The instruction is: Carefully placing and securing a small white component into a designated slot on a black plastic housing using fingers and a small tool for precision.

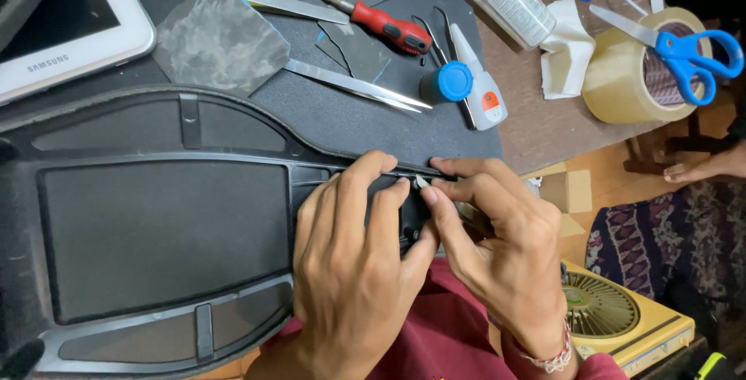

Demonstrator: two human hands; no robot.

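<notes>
Both hands pinch the narrow end of the black plastic panel (163,232), whose long axis runs 9-to-3 across the surface (544,131): left hand (350,271) clenched on its edge, right hand (497,248) pressing a small pale piece (420,182) at 12 o'clock.

The left hand (350,271) lies palm down, its back toward the camera, with the fingers (359,186) curled forward and bent at the knuckles, fingertips pressing down side by side and the thumb stretched out to the right until it meets the other hand. The right hand (497,248) comes in from the lower right, wrist bent and wearing a beaded band, its forefinger reaching left and its thumb tucked beneath in a pinch. Both hands sit close together, fingertips nearly touching at the centre, forearms running down toward the body.
</notes>
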